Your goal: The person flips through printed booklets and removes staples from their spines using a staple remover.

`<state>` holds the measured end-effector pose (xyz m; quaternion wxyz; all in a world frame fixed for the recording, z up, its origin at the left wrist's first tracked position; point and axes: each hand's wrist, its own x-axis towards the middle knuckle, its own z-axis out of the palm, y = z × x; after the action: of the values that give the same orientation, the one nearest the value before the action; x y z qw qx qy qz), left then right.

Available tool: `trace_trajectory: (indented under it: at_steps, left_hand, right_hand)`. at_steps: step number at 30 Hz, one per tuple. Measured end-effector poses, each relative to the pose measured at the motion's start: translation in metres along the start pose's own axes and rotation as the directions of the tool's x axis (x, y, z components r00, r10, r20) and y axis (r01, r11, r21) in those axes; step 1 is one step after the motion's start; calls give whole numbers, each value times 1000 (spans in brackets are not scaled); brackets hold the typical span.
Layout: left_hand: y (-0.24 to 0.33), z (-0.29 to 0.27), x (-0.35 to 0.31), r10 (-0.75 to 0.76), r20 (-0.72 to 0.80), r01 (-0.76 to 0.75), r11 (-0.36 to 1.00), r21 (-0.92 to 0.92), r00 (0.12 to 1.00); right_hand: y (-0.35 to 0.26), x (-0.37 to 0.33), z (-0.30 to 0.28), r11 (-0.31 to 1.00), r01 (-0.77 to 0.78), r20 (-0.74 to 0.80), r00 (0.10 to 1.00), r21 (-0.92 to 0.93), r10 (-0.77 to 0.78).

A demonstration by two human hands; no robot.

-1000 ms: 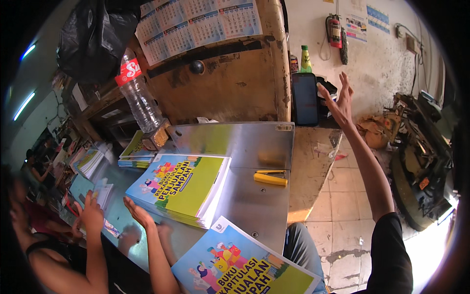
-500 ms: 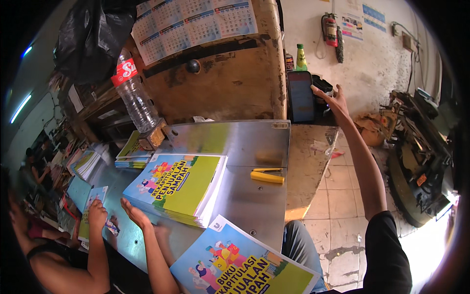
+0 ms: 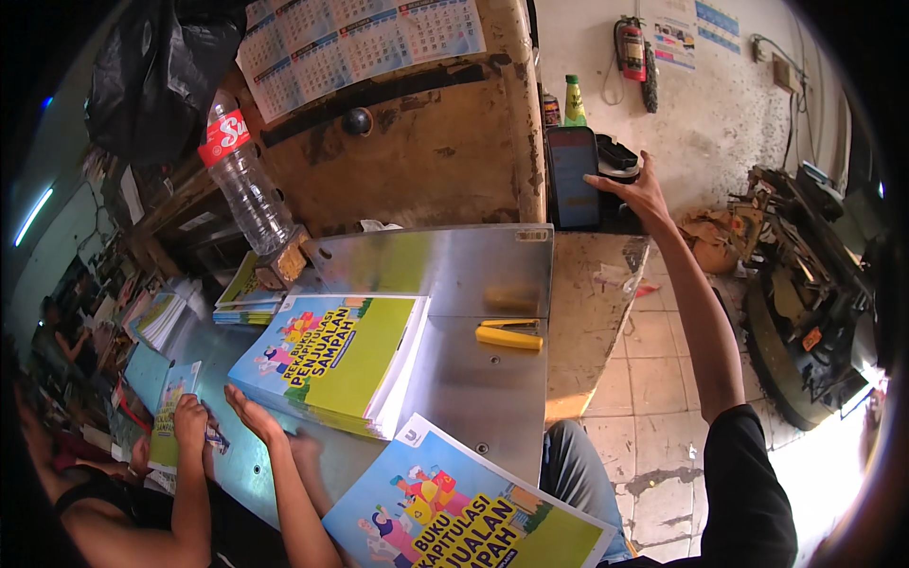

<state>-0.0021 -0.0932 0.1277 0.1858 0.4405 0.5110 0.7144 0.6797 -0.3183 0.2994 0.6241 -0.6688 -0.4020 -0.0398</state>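
Note:
My right hand [image 3: 640, 197] reaches forward to an upright black smartphone [image 3: 574, 180], its thumb tip over the right edge of the screen. The other fingers are spread and hold nothing. Over the metal table, my left hand [image 3: 250, 413] is open with fingers stretched, beside a thick stack of blue-and-green booklets [image 3: 374, 346]. A single booklet of the same print [image 3: 454, 502] lies nearest me at the lower edge. A yellow-handled stapler [image 3: 509, 335] rests to the right of the stack.
At the left, another person's hand [image 3: 189, 418] holds a booklet [image 3: 172, 426]. A plastic bottle [image 3: 244, 180] stands tilted on a small block [image 3: 282, 263] behind the stack. A wooden cabinet [image 3: 407, 161] rises at the back; dark machinery [image 3: 805, 303] stands far right.
My right thumb has moved from beside the phone onto the edge of its screen. The whole view has shifted slightly, and my left hand remains open beside the stack.

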Motion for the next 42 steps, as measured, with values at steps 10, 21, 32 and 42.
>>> trace_trajectory:
  at_steps: [10,21,32,42]
  left_hand:
    - [15,-1,-5,-42,-40,44,999,29,998]
    - [34,2,-16,-106,-86,111,992,57,991]
    - [17,-5,-8,-24,-164,43,992,116,986]
    - [2,8,-19,522,-274,-135,616,776,808]
  right_hand:
    - [-4,-2,4,992,-92,-23,995,87,94]
    - [12,8,5,995,-92,-112,989,35,95]
    - [1,-1,8,986,-95,-44,994,134,102]
    - [33,21,7,997,-59,-72,995,41,62]
